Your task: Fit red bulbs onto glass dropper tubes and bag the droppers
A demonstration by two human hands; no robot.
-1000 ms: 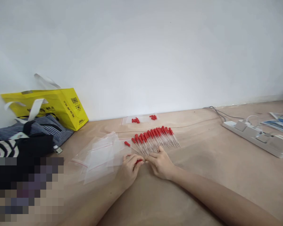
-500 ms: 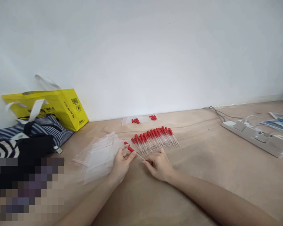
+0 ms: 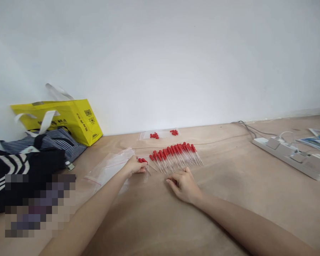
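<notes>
A row of glass droppers with red rubber bulbs (image 3: 173, 156) lies slanted on the wooden table. At the row's left end, my left hand (image 3: 136, 166) is closed with its fingertips around a dropper (image 3: 144, 160), whose thin tube points down to the right. A second red bulb (image 3: 140, 160) shows right beside it, against the fingers. My right hand (image 3: 185, 186) rests on the table just below the row. Its fingers are curled in, and no object shows in them. Clear zip bags (image 3: 109, 165) lie partly under my left forearm.
Loose red bulbs (image 3: 154, 136) sit on a clear bag near the wall, with another small cluster (image 3: 174, 132) to their right. A yellow bag (image 3: 90, 122) and dark striped cloth items (image 3: 50, 160) stand at left. On the right is a white power strip (image 3: 290, 156) with plugs and cables.
My left hand has moved up and left with the dropper, to the row's left end. My right hand has let go of the dropper's tube and stays low, slightly further right.
</notes>
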